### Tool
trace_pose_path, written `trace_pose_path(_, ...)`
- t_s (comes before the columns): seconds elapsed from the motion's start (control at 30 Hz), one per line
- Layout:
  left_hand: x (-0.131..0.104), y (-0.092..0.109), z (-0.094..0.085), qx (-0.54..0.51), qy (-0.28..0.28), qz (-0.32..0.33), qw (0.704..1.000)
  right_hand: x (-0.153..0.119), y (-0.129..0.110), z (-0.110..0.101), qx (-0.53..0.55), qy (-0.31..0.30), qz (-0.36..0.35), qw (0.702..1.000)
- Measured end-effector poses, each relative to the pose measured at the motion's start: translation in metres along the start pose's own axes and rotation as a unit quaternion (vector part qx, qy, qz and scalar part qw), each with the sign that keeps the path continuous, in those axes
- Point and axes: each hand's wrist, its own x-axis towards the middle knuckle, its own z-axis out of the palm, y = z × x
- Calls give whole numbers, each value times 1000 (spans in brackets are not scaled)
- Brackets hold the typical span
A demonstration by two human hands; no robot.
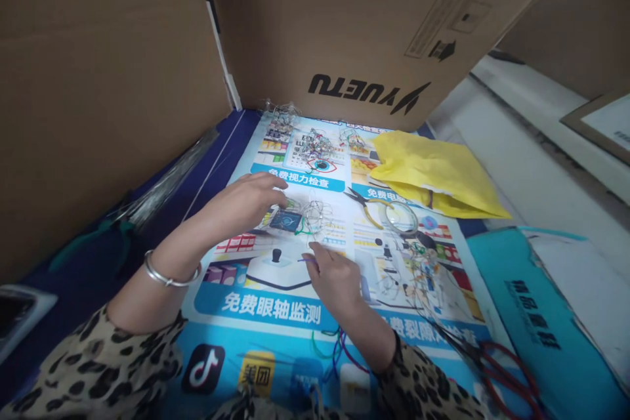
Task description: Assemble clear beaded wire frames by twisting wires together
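Note:
My left hand (258, 200) hovers over the printed sheet, fingers bent and fingertips apart, with nothing visible between them. Just right of it lies a loose tangle of thin clear wire (319, 215) with a bit of green strand. My right hand (338, 275) is below this tangle, its thumb and fingers pinched at a short purple strand (306, 260). Its far end is too fine to follow. Under my right wrist, green, blue and purple strands (338, 348) trail across the sheet.
Yellow-handled pliers (367, 209) and a clear ring-shaped roll (401, 218) lie ahead, near a yellow pouch (438, 170). Red-handled scissors (509, 374) are at lower right. Wire bundles (315, 144) sit toward the back. Cardboard walls (344, 26) stand behind and left.

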Motion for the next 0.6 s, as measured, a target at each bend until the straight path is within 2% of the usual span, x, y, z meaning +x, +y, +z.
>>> trace_pose_path(0.2,1,3,1,-11,19,13,1000,3,-1,2,-20,7,-12,1000)
trace_pose_path(0.6,2,8,-3,-37,15,19,999,7,0,2,-20,4,-7,1000)
